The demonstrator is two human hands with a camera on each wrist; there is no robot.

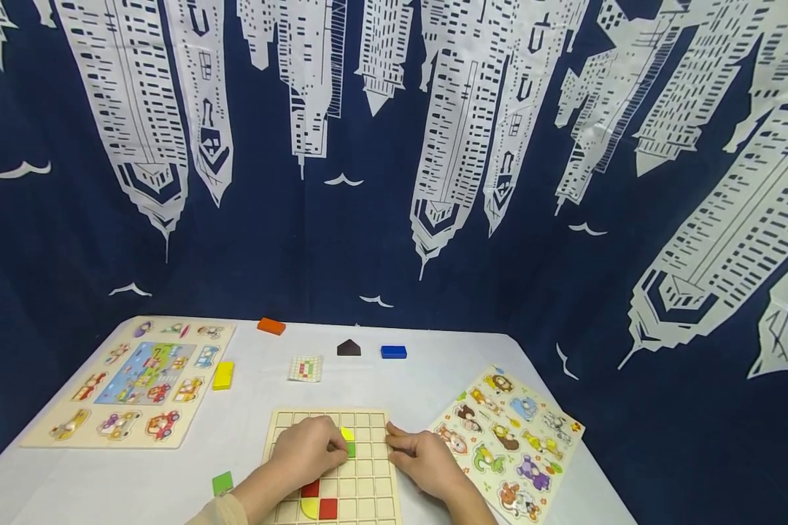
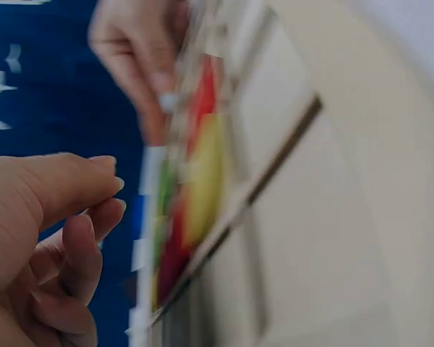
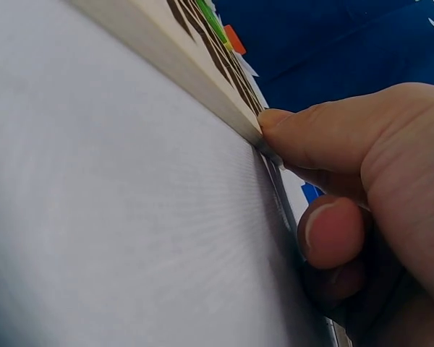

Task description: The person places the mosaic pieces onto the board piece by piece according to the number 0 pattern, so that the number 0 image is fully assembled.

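A wooden grid board (image 1: 368, 503) lies on the table in front of me. Over its upper left part is my left hand (image 1: 308, 448), fingers bent, with the fingertips close to a green square (image 1: 351, 450) and a yellow piece (image 1: 347, 434). The left wrist view shows a small gap between that hand's (image 2: 50, 238) thumb and fingers, with nothing held there. My right hand (image 1: 427, 463) grips the board's right edge; its thumb (image 3: 311, 137) lies against the rim. Red squares (image 1: 328, 508) and a yellow quarter-round piece (image 1: 310, 507) sit in the lower cells, partly behind my left forearm.
Left of the board lies a loose green square (image 1: 222, 483). A small pattern card (image 1: 305, 369) and yellow (image 1: 223, 375), orange (image 1: 272, 326), dark brown (image 1: 349, 348) and blue (image 1: 394, 352) blocks lie farther back. A vehicle puzzle (image 1: 193, 423) and an animal puzzle (image 1: 479, 467) flank the board.
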